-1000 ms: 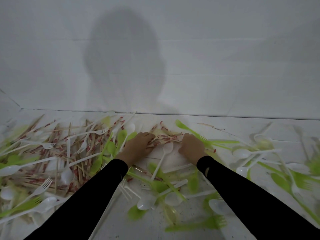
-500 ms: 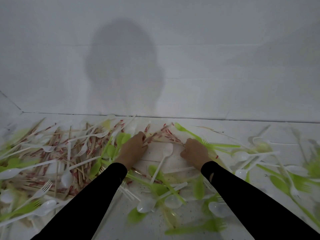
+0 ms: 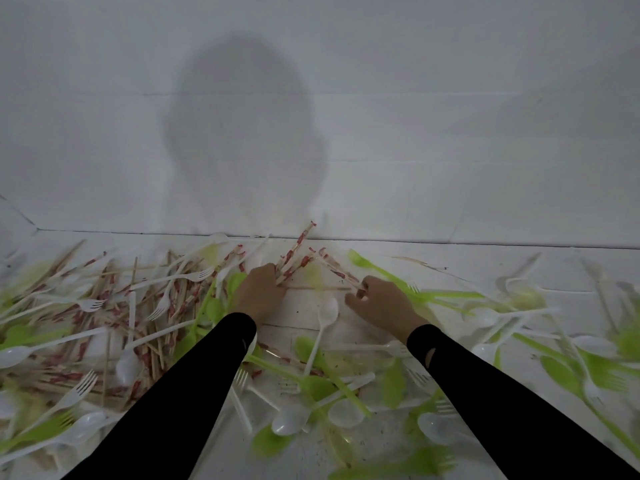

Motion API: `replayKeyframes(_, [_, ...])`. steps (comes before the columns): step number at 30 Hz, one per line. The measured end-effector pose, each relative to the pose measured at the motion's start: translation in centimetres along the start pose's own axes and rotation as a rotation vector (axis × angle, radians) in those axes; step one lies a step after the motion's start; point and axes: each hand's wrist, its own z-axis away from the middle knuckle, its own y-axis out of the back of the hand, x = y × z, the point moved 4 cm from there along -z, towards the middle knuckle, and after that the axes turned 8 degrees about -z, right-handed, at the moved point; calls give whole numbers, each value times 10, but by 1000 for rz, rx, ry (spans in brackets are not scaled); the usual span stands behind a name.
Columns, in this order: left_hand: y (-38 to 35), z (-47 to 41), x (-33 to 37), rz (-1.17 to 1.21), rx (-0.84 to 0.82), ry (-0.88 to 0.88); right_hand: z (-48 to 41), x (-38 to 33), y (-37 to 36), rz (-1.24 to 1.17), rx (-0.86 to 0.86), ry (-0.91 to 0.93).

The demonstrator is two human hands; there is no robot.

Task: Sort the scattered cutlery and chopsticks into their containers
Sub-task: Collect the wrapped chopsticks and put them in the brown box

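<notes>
Head view, looking down over two black sleeves [image 3: 194, 386] onto a white desk [image 3: 433, 271] strewn with cutlery. Take the white spoon [image 3: 327, 313] lying between the hands as the mark; its bowl points away from the person.

Just left of the spoon, the left grip [image 3: 261, 292] is curled round a bundle of wrapped chopsticks [image 3: 294, 254]. The bundle sticks out beyond the fingers and fans up and away. Its longest stick reaches the seam where the desk meets the wall [image 3: 450, 150].

Just right of the spoon, the right grip [image 3: 381, 303] pinches the near end of another wrapped pair [image 3: 337, 271] between thumb and fingertips. That pair slants away and to the left, and its far end comes close to the left bundle. A bare wooden chopstick [image 3: 318, 288] lies flat on the desk beyond the spoon's bowl, between the two grips.

Far left of the spoon, a thick heap of chopsticks [image 3: 104, 306] lies mixed with white forks and spoons. Beyond and to the right of the spoon, a green fork [image 3: 374, 265] runs behind the right grip. More green and white pieces lie scattered right of the spoon and nearer the person, many of them blurred. A head-shaped shadow [image 3: 242, 133] falls on the wall.
</notes>
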Motion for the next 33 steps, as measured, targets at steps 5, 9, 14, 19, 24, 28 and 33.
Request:
replayKeyframes(5, [-3, 2, 5, -116, -57, -84, 8, 0, -14, 22, -253, 86])
replayKeyframes(9, [-12, 5, 2, -146, -85, -175, 12, 6, -15, 109, -268, 52])
replayKeyframes(14, [-15, 17, 9, -392, -82, -252, 22, 15, -6, 143, -209, 60])
replayKeyframes(19, [-5, 19, 10, -87, -99, -155, 29, 14, 26, -55, -10, 75])
replayKeyframes(24, [39, 26, 28, 445, -4, -92, 36, -8, 55, -366, 199, 161])
replayKeyframes(28, [63, 39, 35, 816, 46, -89, 51, -34, 62, -646, 277, 262])
replayKeyframes(33, [83, 63, 38, 1010, 278, -132, 74, -53, 44, -861, 204, 317])
